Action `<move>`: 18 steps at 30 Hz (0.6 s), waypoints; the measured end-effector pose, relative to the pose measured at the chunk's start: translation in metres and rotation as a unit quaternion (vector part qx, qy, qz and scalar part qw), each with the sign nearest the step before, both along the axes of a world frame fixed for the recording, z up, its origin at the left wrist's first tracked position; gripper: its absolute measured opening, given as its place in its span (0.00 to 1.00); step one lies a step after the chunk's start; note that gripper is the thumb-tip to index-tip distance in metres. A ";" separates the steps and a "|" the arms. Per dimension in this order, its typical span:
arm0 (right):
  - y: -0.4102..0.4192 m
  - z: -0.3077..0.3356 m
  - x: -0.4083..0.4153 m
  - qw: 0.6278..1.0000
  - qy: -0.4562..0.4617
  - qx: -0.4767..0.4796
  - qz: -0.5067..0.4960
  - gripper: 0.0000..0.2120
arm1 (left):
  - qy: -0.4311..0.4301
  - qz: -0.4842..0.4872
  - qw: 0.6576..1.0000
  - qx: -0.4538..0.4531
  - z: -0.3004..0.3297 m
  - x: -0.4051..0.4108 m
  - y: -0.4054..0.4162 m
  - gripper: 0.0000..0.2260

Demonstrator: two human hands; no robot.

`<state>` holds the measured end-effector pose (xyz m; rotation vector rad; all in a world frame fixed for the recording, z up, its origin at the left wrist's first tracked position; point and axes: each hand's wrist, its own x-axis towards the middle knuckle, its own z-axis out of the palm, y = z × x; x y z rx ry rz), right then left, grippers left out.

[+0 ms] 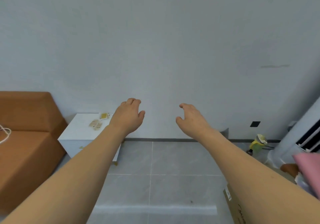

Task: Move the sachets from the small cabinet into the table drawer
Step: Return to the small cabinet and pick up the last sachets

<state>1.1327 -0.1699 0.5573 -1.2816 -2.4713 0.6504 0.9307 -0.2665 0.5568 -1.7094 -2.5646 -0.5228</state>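
White cabinet: small cabinet (76,133) stands on the floor against the wall, at the left of the view, just beside the sofa; its top is flat and its front faces the camera.
Sachets: sachets (99,121) lie loose on the cabinet top, toward its back right part. One yellow packet sits nearest the wall; two or three beige ones lie just in front of it and slightly left. Print on them is too small to read.
Left hand: left hand (129,114) is raised in the air with the arm stretched forward, back of the hand to the camera. Fingers are loosely curled downward and hold nothing. In the picture it overlaps the cabinet's right edge, near the sachets but not touching them.
Right hand: right hand (191,118) is raised likewise, well apart from the cabinet, seen against the bare wall. Fingers hang relaxed and slightly bent, thumb spread; nothing is in its grasp.
Sofa: brown sofa (26,137) fills the left edge; a pale cord (5,133) lies on its seat.
Floor: grey tiled floor (173,163) with a dark skirting strip along the wall.
Wall: pale grey wall (155,42) with a dark square socket (255,124) low at the right.
Right-hand clutter: a yellow-green bottle (258,145) stands on the floor by the wall; a pink item (308,168) and a cardboard box (233,204) sit at the right edge, partly cut off.
Table drawer: cannot be identified in this view.
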 end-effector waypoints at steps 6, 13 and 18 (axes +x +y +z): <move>0.022 -0.002 -0.135 1.000 0.005 0.000 0.004 0.26 | -0.031 0.008 0.999 0.023 0.004 -0.127 0.024 0.22; 0.046 0.000 -0.260 0.999 -0.037 0.011 0.007 0.26 | -0.059 -0.010 0.998 0.028 0.005 -0.258 0.057 0.22; 0.088 -0.002 -0.327 0.999 -0.033 0.006 -0.014 0.27 | -0.056 -0.015 0.998 0.008 -0.007 -0.331 0.089 0.22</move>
